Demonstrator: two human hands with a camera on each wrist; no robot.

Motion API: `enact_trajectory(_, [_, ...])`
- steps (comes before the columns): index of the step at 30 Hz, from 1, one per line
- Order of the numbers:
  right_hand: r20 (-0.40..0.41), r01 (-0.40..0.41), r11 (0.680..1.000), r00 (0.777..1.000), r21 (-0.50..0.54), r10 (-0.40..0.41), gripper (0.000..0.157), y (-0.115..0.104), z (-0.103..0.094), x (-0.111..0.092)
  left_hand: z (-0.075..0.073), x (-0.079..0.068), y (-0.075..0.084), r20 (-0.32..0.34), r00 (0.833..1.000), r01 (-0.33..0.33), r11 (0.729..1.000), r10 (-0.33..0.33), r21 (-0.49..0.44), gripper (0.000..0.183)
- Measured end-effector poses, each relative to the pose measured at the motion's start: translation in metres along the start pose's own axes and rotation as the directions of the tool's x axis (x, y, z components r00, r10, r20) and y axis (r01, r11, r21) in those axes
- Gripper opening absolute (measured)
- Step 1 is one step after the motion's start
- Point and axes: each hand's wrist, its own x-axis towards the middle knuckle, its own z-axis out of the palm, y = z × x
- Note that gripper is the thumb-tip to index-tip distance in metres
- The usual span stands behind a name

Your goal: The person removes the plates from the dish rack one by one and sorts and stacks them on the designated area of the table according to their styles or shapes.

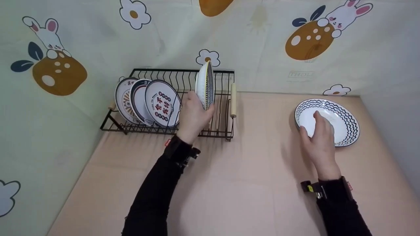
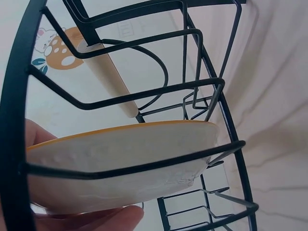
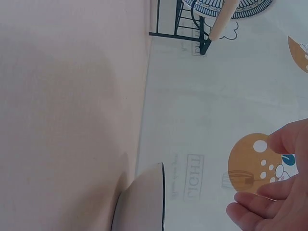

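In the head view my left hand [image 1: 196,115] grips a yellow-rimmed plate [image 1: 205,86] that stands on edge at the right part of the black wire dish rack [image 1: 183,132]. The left wrist view shows the plate's white underside [image 2: 125,159] behind the rack's wires, with the thumb and fingers on either side of it. My right hand [image 1: 320,141] hovers over a plate with a dark wavy rim pattern [image 1: 349,126] at the right of the table. Its fingers are loosely bent and hold nothing; the right wrist view shows a gap between this hand [image 3: 276,192] and the plate [image 3: 147,202].
Several plates [image 1: 163,103] lean upright in the rack's left part. A pale wooden handle [image 1: 233,100] is on the rack's right end. A patterned cloth wall [image 1: 262,42] rises behind the table [image 1: 249,183].
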Motion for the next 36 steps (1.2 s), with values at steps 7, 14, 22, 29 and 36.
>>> enact_trajectory(7, [-0.007,0.056,0.998,0.998,-0.004,-0.056,0.058,-0.001,0.006,-0.002,0.002,0.001,-0.002,-0.011,1.0,-0.023,1.0,0.022,-0.008,0.051])
enact_trajectory(14, [-0.016,0.107,0.994,0.994,0.009,-0.107,0.058,-0.002,0.011,-0.003,0.004,0.001,0.0,-0.01,0.999,-0.031,0.999,0.031,-0.017,0.043])
enact_trajectory(22, [0.043,0.084,0.996,0.996,0.004,-0.084,0.059,-0.009,0.015,-0.006,0.007,0.002,0.003,-0.046,0.999,-0.001,1.0,0.002,0.024,0.043])
enact_trajectory(29, [0.048,0.11,0.994,0.993,0.005,-0.11,0.06,-0.017,0.016,-0.007,0.005,0.004,0.001,-0.088,0.996,0.004,1.0,-0.006,-0.014,0.037])
enact_trajectory(36, [0.034,0.162,0.986,0.986,0.036,-0.163,0.059,-0.026,0.018,-0.007,0.001,0.004,-0.001,-0.127,0.992,-0.01,1.0,0.008,-0.015,0.027])
